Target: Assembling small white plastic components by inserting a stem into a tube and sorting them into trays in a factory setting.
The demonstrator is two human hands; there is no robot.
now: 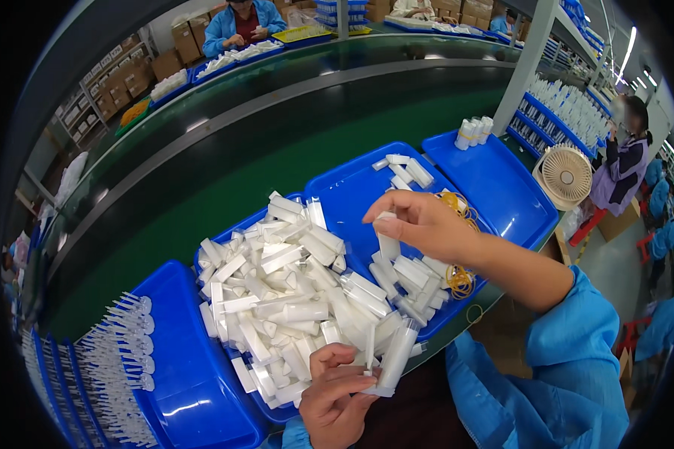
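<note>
Low in the middle, my left hand (pixel 335 400) is closed around a clear tube with white inside (pixel 398 359). A thin white stick-like piece (pixel 369 346) stands up by the same fingers. Farther up and to the right, my right hand (pixel 430 224) pinches a short white tube-like piece (pixel 389 243) between thumb and fingers. Beneath it lie more white pieces (pixel 419 277) in a blue tray (pixel 344 183). A large heap of white pieces in clear sleeves (pixel 284 277) fills the tray just left of my hands.
On the left, thin white stemmed parts (pixel 116 359) stand in racks beside a blue tray (pixel 187 359). Yellow rubber bands (pixel 460 280) lie near my right forearm. Bundled tubes (pixel 474 132) stand on another blue tray (pixel 494 179), near a fan (pixel 564 176). Across the green belt (pixel 240 172), a person works.
</note>
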